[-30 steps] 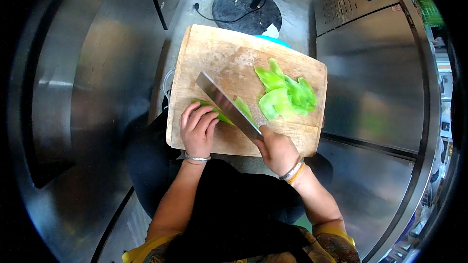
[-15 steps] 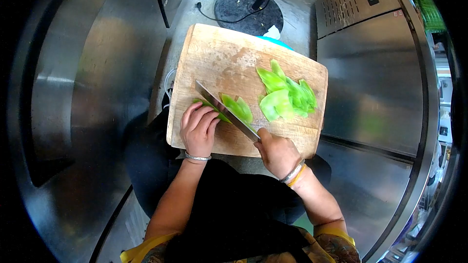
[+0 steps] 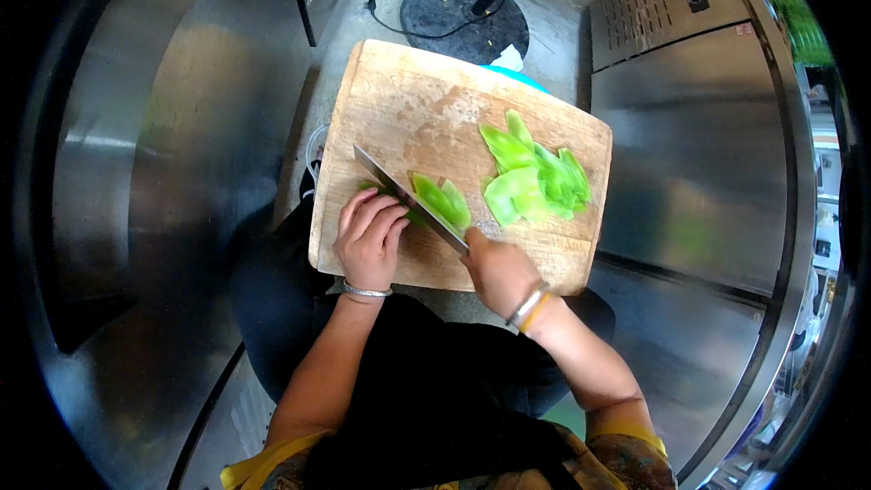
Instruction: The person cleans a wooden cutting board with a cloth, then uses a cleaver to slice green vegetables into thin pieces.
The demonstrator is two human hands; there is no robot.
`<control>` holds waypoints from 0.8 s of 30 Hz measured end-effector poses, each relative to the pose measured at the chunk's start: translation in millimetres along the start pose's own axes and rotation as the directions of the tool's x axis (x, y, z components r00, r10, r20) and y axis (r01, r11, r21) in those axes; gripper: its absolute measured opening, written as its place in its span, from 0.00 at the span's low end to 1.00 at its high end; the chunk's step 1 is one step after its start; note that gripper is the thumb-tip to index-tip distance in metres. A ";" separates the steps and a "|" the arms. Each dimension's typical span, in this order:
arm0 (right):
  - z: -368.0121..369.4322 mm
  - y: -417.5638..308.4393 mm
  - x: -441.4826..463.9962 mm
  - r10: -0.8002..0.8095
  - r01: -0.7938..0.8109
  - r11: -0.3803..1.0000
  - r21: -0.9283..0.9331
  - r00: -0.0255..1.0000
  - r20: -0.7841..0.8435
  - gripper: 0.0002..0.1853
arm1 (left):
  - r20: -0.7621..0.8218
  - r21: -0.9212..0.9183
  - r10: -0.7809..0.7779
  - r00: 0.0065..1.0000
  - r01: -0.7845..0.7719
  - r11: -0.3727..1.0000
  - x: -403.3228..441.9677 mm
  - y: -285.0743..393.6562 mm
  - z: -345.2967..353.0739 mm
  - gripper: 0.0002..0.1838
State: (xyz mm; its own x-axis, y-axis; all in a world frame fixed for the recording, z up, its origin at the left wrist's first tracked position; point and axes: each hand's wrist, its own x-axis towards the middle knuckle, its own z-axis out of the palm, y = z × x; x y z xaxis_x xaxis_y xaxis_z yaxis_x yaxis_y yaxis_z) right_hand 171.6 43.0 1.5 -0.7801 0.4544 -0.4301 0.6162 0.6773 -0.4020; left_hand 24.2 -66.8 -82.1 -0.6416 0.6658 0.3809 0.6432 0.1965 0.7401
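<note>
My right hand (image 3: 501, 272) grips the handle of a broad kitchen knife (image 3: 408, 198), whose blade slants up and left across the wooden cutting board (image 3: 417, 82). Left of the blade, my left hand (image 3: 370, 240) presses a piece of green vegetable (image 3: 415, 219) to the board with bent fingers; the fingers and the blade hide most of it. Just right of the blade lie a few cut green slices (image 3: 440, 200). A pile of thin, wide, bright green slices (image 3: 535, 172) rests at the board's right side.
A steel cabinet (image 3: 689, 154) stands close on the right, and a steel panel (image 3: 200, 127) on the left. Beyond the board are a round black base (image 3: 445, 14) with a pole, a black cable, and a blue thing (image 3: 515, 79) partly under the board. My legs are below the board.
My right hand has drawn the knife left and slightly up, nearer my left fingers. My left hand stays in about the same place, and the pile of slices has not changed.
</note>
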 end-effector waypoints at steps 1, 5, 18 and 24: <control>11.8 3.6 11.6 0.010 -0.010 1.000 0.001 1.000 -0.018 0.10 | -0.002 -0.003 0.000 1.000 0.000 1.000 0.2 -0.3 0.2 0.07; 7.5 9.7 19.0 -0.056 0.061 0.996 0.066 0.995 -0.081 0.11 | -0.001 -0.010 0.011 1.000 -0.011 1.000 -0.3 0.2 -0.9 0.07; -13.9 -9.8 -17.3 0.021 -0.020 1.000 0.017 0.996 -0.092 0.09 | -0.026 0.040 0.052 0.998 -0.051 0.998 -0.8 -1.9 1.0 0.07; -12.5 -8.7 -17.0 0.000 -0.001 1.000 -0.005 0.996 -0.086 0.10 | -0.028 0.041 0.041 0.999 -0.040 0.998 0.6 -0.1 0.1 0.07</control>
State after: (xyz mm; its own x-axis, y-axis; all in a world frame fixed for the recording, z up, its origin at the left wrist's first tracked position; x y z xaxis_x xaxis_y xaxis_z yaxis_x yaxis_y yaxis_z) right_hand 178.1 36.6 22.4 -0.7864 0.5024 -0.3595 0.6161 0.6801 -0.3974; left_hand 23.7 -66.4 -82.1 -0.6258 0.6531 0.4264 0.6852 0.1990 0.7007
